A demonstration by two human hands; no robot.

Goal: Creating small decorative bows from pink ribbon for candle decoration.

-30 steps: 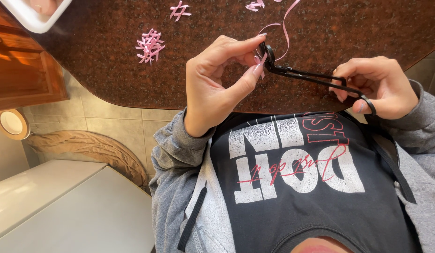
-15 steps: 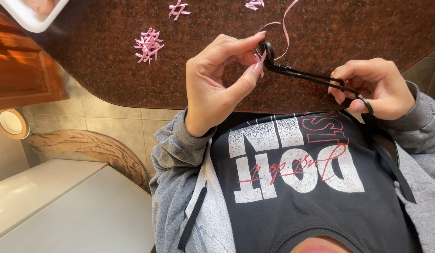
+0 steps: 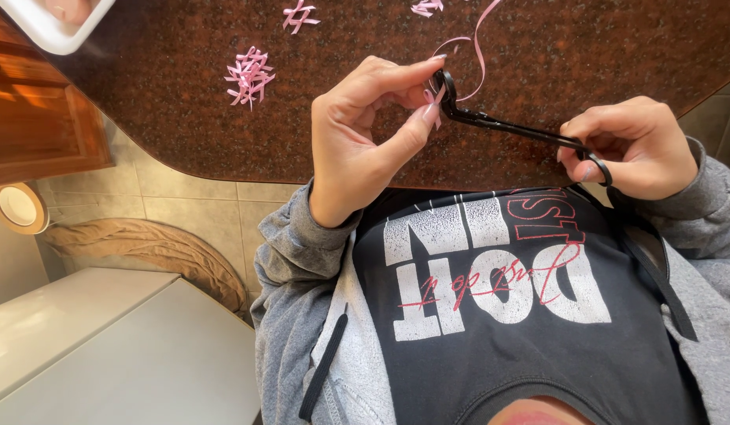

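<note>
Black scissors [image 3: 506,123], pink ribbon [image 3: 477,47], pink bows [image 3: 249,73] on a speckled brown counter [image 3: 184,126]. White tray [image 3: 42,31] far left. Grey hoodie [image 3: 302,260], black shirt [image 3: 491,346] with white and red print.

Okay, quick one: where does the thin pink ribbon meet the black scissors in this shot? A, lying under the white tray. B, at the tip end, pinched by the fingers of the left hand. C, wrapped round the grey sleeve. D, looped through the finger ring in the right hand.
B: the thin pink ribbon curls up from the tip of the black scissors, where the left hand pinches it; the right hand grips the ring end.
</note>
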